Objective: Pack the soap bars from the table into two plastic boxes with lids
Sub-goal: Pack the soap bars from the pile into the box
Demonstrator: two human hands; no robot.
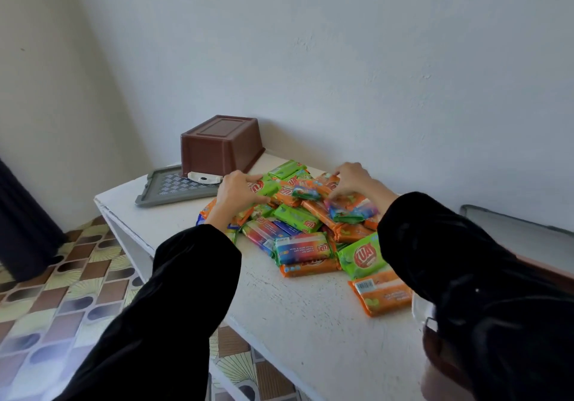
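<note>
Soap bars [298, 229] in green, orange and rainbow wrappers lie heaped on a white tabletop [304, 323], the pile running from mid-tabletop toward the far edge by the wall. Both hands reach forward into the far, upper part of the heap. The left hand [234, 192] curls its fingers over a green bar at the heap's left side, seemingly gripping it; the right hand [351, 180] presses spread fingers onto orange and rainbow bars at the right side, though whether it has closed on one cannot be told. The hands are apart, with bars between them.

Most bars lie with their long axes crosswise to the arms, though the pile is jumbled. One orange bar [382, 295] sits alone near the right sleeve, closer to the near edge.

A brown plastic box [220, 146] stands upside down at the far left corner, just beyond the left hand, so that hand is nearer. Beside it, toward the left edge, lies a grey lid [174, 189] with a white clasp. A second box is not clearly visible; something is hidden behind the right sleeve.

Open room lies on the near half of the tabletop, probably enough to set the box upright for packing.
</note>
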